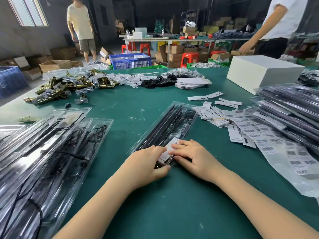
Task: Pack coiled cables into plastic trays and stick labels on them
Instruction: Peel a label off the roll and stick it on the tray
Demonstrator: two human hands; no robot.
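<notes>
Both hands are down on the near end of one clear plastic tray (172, 125) lying slantwise in the middle of the green table (172, 204). The right hand (191, 157) lies with its fingers nearly straight and close together, flat on a small white label (170, 146); the left hand (148, 163) curls round the tray's near corner, thumb underneath, pinching the thin plastic. I'd guess that tray is light, springy and rather slippery, apt to buckle or skate, so gripping it by the rim while pressing the label from above looks sensible. Inside it lie long dark strips along the left channel and a thin black coiled cable (189, 112) toward the far end; whether there is a lid over them I cannot tell. By the table's left edge sits a stack of filled trays (51, 152) holding dark cords, and by the right edge another heap of trays (290, 109). Between that heap and the hands spread loose white tags and barcode label sheets (276, 144).
</notes>
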